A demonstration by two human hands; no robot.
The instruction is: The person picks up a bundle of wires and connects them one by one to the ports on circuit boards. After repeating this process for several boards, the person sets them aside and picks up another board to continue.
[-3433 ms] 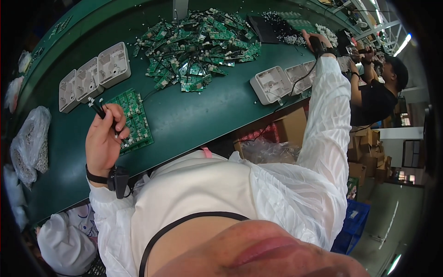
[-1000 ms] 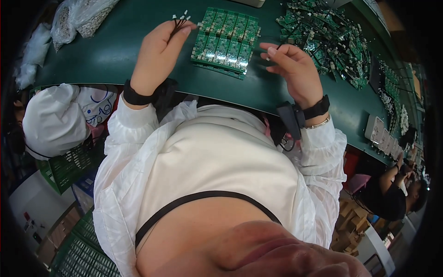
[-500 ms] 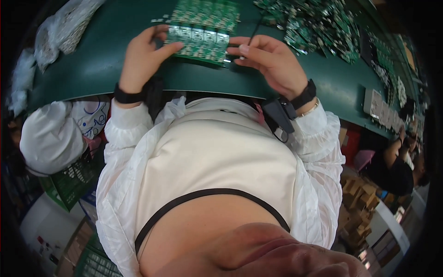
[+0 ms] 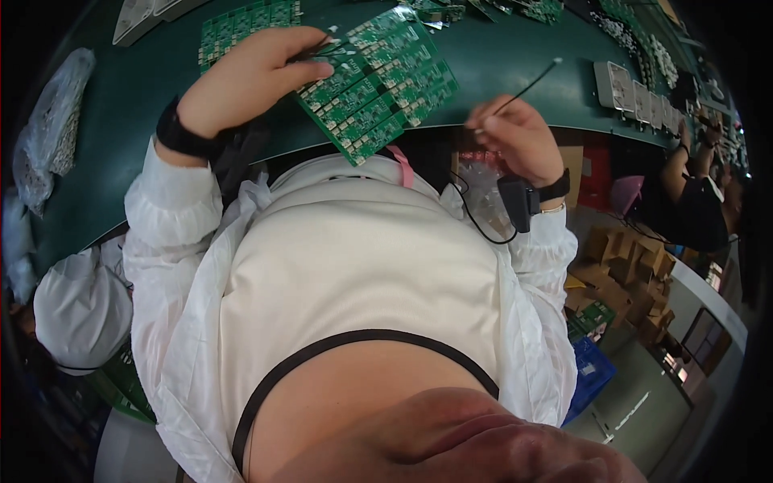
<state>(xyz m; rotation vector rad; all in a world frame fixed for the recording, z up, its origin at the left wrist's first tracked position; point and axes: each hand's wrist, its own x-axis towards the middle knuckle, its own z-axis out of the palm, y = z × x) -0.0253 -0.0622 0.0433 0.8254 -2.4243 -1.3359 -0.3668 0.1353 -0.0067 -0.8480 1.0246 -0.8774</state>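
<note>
A panel of green circuit boards [image 4: 386,84] sits askew at the table's front edge, its near corner sticking out past the edge. My left hand [image 4: 250,84] is at the panel's left side. Its thumb and fingers close on thin black cables [image 4: 326,55] with small pale ends; whether they also grip the panel I cannot tell. Right of the panel, apart from it, my right hand [image 4: 519,141] is closed around a thin black cable [image 4: 527,87]. This cable points up and right and ends in a small pale tip.
Another green board panel [image 4: 256,20] lies behind my left hand. Several loose boards [image 4: 475,10] are at the far edge. Clear plastic bags [image 4: 56,129] lie at left, pale grey trays [image 4: 636,92] at right. Cardboard boxes [image 4: 624,258] and a co-worker's arm [image 4: 680,165] are beyond.
The panel has turned and come nearer to me. My right hand has left its edge and moved right with the cable. Cables now show in my left hand.
</note>
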